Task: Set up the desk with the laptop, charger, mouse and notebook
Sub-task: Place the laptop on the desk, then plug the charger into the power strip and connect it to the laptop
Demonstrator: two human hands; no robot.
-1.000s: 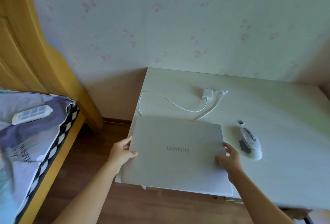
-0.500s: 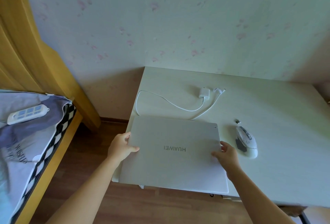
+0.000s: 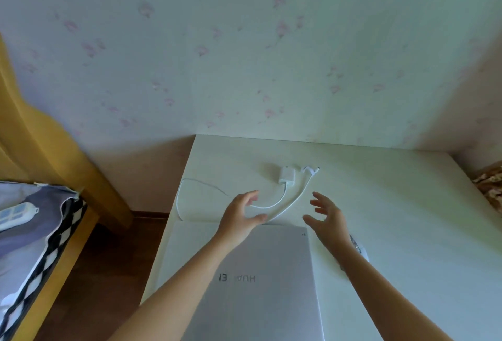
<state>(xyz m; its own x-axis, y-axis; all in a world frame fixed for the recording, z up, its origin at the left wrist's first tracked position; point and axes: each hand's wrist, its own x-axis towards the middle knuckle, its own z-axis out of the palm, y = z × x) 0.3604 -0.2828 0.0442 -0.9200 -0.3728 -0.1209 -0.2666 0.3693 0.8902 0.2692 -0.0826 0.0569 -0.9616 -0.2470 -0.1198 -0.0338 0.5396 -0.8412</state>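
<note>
Standing against floral wallpaper [image 3: 244,41], white desk [image 3: 407,218] bears laptop [image 3: 266,300].

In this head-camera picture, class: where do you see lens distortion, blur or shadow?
Head view: wide-angle lens bows the desk edges; both hands, left hand and right hand, look slightly motion-blurred; the left forearm blocks part of the laptop logo; soft daylight, faint shadows beside the charger.

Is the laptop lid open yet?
No, the silver laptop lies closed on the desk with its logo side up, and both the left hand and right hand are off it.
</note>
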